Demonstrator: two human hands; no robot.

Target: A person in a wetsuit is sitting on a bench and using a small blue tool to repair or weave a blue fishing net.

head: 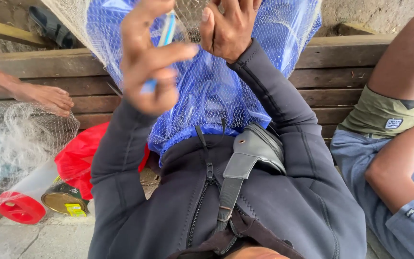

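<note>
My left hand (144, 67) is raised in front of me, blurred, fingers closed round a thin blue-and-white tool (167, 29). My right hand (226, 29) is close beside it on the right, fingers curled into a fine pale net (288, 29). The net drapes over a blue plastic sheet (212, 91) that lies in my lap. I wear a dark zipped jacket with a black strap bag (255, 148) across the chest.
A wooden bench (341, 72) runs behind. Another person in an olive shirt and jeans (389, 144) sits at the right. Someone's bare foot (49, 98) rests at the left above more net (20, 134). A red bag (80, 153), tin can (63, 196) and red-lidded container (20, 206) lie lower left.
</note>
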